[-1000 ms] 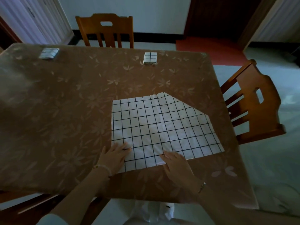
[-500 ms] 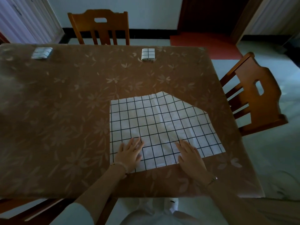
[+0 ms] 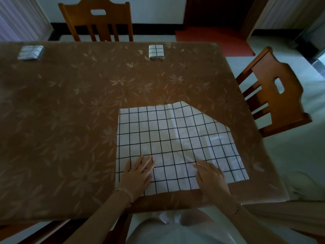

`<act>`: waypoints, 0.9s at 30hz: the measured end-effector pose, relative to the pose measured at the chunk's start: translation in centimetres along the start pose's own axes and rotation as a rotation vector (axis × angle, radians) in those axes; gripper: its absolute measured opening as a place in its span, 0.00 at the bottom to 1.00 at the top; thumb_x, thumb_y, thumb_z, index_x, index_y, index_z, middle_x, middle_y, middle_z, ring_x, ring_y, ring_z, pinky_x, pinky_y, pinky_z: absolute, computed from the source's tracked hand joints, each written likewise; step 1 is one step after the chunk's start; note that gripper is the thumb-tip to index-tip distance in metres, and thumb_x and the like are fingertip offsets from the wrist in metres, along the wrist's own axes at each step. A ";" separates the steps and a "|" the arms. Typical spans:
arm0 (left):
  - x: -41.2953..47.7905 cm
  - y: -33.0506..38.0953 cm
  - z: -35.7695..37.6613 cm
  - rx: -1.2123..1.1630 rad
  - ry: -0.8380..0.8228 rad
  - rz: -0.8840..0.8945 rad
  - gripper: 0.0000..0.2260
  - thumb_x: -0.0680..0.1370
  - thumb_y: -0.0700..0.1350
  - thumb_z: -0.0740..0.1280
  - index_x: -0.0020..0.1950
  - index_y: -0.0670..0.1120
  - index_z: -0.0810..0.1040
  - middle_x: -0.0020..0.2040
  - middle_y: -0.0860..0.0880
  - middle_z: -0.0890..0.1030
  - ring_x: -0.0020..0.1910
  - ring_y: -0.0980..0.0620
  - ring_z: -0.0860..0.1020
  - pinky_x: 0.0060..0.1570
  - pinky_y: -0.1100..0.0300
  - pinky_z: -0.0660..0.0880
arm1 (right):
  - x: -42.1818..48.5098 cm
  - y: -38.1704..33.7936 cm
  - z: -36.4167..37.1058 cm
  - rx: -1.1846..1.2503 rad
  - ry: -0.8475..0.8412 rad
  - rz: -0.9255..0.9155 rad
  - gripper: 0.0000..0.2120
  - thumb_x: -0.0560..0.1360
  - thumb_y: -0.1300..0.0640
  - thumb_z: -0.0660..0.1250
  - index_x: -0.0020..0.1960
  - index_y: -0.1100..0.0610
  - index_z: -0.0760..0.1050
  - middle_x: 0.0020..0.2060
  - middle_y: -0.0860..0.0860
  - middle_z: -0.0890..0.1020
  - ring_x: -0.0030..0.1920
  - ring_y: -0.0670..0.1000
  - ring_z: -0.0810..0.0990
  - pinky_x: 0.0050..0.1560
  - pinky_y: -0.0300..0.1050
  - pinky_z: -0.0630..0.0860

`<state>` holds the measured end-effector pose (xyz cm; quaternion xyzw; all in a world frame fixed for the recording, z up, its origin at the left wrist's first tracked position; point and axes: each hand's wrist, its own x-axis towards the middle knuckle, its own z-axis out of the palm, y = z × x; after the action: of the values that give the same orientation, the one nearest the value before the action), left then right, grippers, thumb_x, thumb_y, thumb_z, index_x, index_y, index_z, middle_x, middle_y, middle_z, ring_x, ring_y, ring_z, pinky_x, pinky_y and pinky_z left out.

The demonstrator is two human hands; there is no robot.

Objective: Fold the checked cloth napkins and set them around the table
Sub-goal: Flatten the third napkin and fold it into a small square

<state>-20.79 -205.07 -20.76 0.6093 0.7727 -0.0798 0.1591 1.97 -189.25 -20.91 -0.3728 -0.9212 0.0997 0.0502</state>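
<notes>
Your left grip [image 3: 137, 174] and right grip [image 3: 211, 178] have slid up the unfolded napkin [image 3: 175, 134], flat, holding nothing: smoothing, not folding yet.

matt cloth napkin [image 3: 175, 143], seemingly glossy tablecloth [image 3: 70, 120]

The premises were a domestic dining room: a brown floral-patterned table [image 3: 70, 124], one wooden slat-back chair [image 3: 95, 20] at its far side, a second chair [image 3: 274, 97] at its right, curtains [image 3: 17, 18] and a doorway [image 3: 214, 13] beyond.
</notes>
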 end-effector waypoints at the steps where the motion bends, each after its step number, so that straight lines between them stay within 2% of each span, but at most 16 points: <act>1: -0.1 0.2 0.0 -0.008 0.008 0.002 0.23 0.74 0.55 0.52 0.66 0.50 0.71 0.67 0.49 0.73 0.64 0.45 0.73 0.53 0.40 0.75 | 0.4 0.1 -0.2 0.037 0.009 0.023 0.11 0.69 0.62 0.71 0.52 0.55 0.80 0.46 0.49 0.82 0.46 0.50 0.82 0.48 0.50 0.79; 3: 0.2 0.6 -0.4 -0.020 0.030 0.009 0.23 0.74 0.55 0.52 0.63 0.50 0.75 0.65 0.48 0.75 0.62 0.46 0.75 0.53 0.41 0.75 | 1.3 0.3 -0.7 0.063 0.012 0.062 0.10 0.73 0.62 0.67 0.54 0.55 0.79 0.48 0.49 0.82 0.49 0.50 0.81 0.53 0.50 0.76; 6: 1.0 1.2 -1.4 -0.046 0.076 0.001 0.20 0.74 0.53 0.53 0.60 0.49 0.76 0.61 0.48 0.77 0.59 0.47 0.76 0.55 0.42 0.74 | 3.0 0.5 -1.1 0.037 -0.081 0.035 0.18 0.77 0.58 0.60 0.66 0.54 0.70 0.63 0.49 0.74 0.64 0.49 0.71 0.64 0.46 0.66; 8: 1.9 1.6 -2.0 -0.089 0.057 -0.022 0.21 0.74 0.53 0.53 0.61 0.49 0.75 0.63 0.48 0.76 0.61 0.47 0.75 0.57 0.42 0.72 | 3.9 0.7 -1.2 0.023 -0.182 0.005 0.22 0.79 0.55 0.56 0.73 0.52 0.61 0.71 0.48 0.64 0.71 0.48 0.61 0.70 0.44 0.58; 10: 3.0 2.3 -2.3 -0.112 0.047 -0.024 0.22 0.75 0.54 0.53 0.66 0.50 0.72 0.67 0.49 0.72 0.67 0.47 0.70 0.62 0.41 0.67 | 4.4 1.0 -0.9 0.024 -0.203 -0.017 0.23 0.79 0.54 0.55 0.74 0.53 0.59 0.73 0.49 0.61 0.73 0.48 0.57 0.72 0.46 0.55; 12: 4.5 3.0 -2.6 -0.143 0.033 0.006 0.23 0.79 0.54 0.53 0.73 0.49 0.62 0.74 0.49 0.61 0.74 0.47 0.57 0.70 0.41 0.56 | 4.6 1.4 -0.7 0.032 -0.191 -0.019 0.23 0.79 0.54 0.57 0.73 0.52 0.61 0.73 0.49 0.62 0.73 0.49 0.59 0.72 0.49 0.58; 14: 6.0 3.8 -3.2 -0.162 0.012 0.016 0.24 0.81 0.53 0.52 0.76 0.50 0.52 0.77 0.51 0.50 0.75 0.48 0.46 0.72 0.43 0.46 | 4.3 1.7 -0.4 0.030 -0.182 -0.025 0.23 0.78 0.54 0.59 0.72 0.52 0.63 0.71 0.49 0.65 0.71 0.49 0.62 0.70 0.50 0.61; 19: 9.3 6.0 -4.4 -0.142 0.012 0.004 0.26 0.80 0.52 0.54 0.76 0.52 0.47 0.77 0.53 0.47 0.75 0.48 0.45 0.72 0.43 0.45 | 3.8 2.3 -0.6 0.022 -0.157 -0.052 0.22 0.73 0.56 0.66 0.67 0.52 0.70 0.66 0.49 0.72 0.65 0.52 0.72 0.60 0.52 0.72; 23: 10.7 6.9 -4.6 -0.129 -0.069 -0.031 0.28 0.80 0.56 0.53 0.76 0.53 0.44 0.77 0.54 0.44 0.75 0.50 0.42 0.71 0.41 0.43 | 5.8 3.6 -1.5 0.145 -0.175 -0.019 0.20 0.79 0.55 0.57 0.71 0.51 0.65 0.70 0.47 0.67 0.69 0.48 0.65 0.68 0.48 0.64; 27: 11.4 7.0 -4.7 -0.131 -0.090 -0.049 0.28 0.80 0.58 0.52 0.76 0.54 0.44 0.77 0.53 0.43 0.75 0.50 0.42 0.71 0.41 0.42 | 9.7 5.9 -2.6 0.266 0.010 0.055 0.18 0.74 0.63 0.65 0.64 0.58 0.73 0.61 0.53 0.77 0.61 0.54 0.74 0.59 0.53 0.74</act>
<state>-17.10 -191.43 -19.79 0.5744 0.7829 -0.0602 0.2311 -0.58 -177.93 -19.49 -0.3885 -0.8890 0.2207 0.1008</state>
